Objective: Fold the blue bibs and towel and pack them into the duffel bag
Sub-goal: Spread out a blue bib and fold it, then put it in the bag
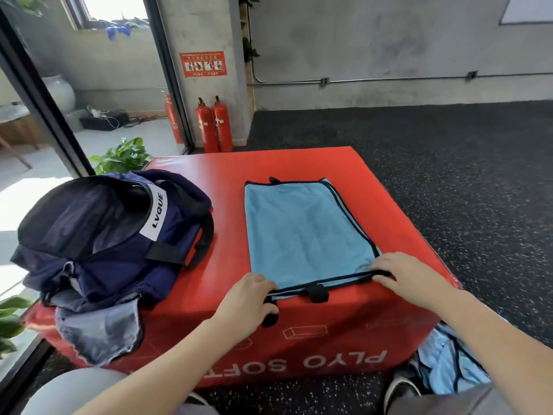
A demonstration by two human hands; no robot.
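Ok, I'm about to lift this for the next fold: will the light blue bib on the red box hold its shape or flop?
The light blue bib will probably flop: it lies thin and flat, with soft wrinkles, on the red plyo box. It looks light, so the left hand and right hand, holding its near corners, should lift it easily. Its black-trimmed straps will likely dangle.
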